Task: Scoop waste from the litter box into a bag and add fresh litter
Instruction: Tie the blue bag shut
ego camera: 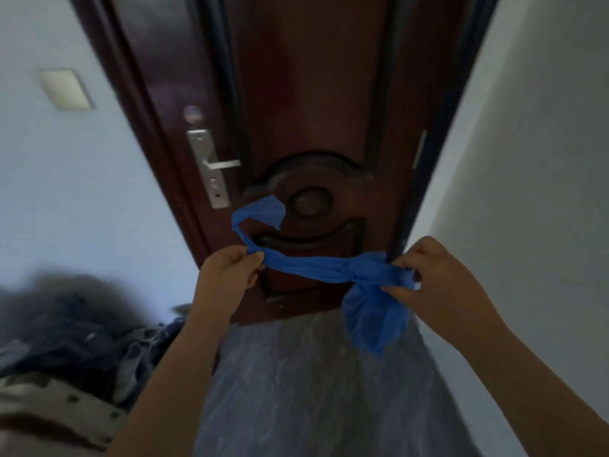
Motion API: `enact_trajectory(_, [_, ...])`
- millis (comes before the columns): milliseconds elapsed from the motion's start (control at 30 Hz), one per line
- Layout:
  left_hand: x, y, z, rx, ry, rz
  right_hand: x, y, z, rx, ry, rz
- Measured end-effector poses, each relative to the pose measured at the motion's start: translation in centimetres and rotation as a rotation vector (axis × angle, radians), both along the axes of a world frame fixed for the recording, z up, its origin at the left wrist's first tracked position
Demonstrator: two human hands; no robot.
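Two grips hold one blue plastic bag (pixel 313 267) up before the red-brown door (pixel 313 94). Starting at the left, I see a dark heap of cloth (pixel 82 334) on the floor (pixel 296 390). My left grip (pixel 230 268) pinches the bag's twisted tail, whose loose end curls up near the silver door handle (pixel 219 164). Past where the bag is knotted, my right grip (pixel 438 275) pinches the other end, and the bag's bulging body hangs just below it.
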State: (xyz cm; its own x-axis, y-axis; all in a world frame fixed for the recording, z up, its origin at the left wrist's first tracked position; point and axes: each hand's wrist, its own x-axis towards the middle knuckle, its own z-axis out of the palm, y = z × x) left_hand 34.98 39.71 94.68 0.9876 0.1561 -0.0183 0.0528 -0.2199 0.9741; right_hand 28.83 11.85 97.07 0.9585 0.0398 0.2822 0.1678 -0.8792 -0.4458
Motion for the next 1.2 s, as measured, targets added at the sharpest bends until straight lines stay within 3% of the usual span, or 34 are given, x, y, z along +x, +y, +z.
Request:
enact_trajectory(133, [-0.3,6.1,1.0,0.335,-0.033,0.16,4.6,5.4,0.7,0.1,0.101,0.142])
enact_trajectory(267, [-1.6,11.4,1.8,0.556,0.049,0.323,8.1,11.9,1.2,0.209,0.121,0.311])
enact_trajectory(567, [-2.1,23.2,-3.2,0.664,0.32,0.513,14.7,28.7,-0.7,0.434,0.142,0.537])
enact_trajectory(867, [4.8,33.1,-8.7,0.328,0.448,0.467,22.1,44.3,-3.4,0.574,0.271,0.659])
enact_trajectory(1200, [15.3,39.3,-10.3,0.11,0.444,0.499,32.8,51.6,-4.4,0.579,0.385,0.694])
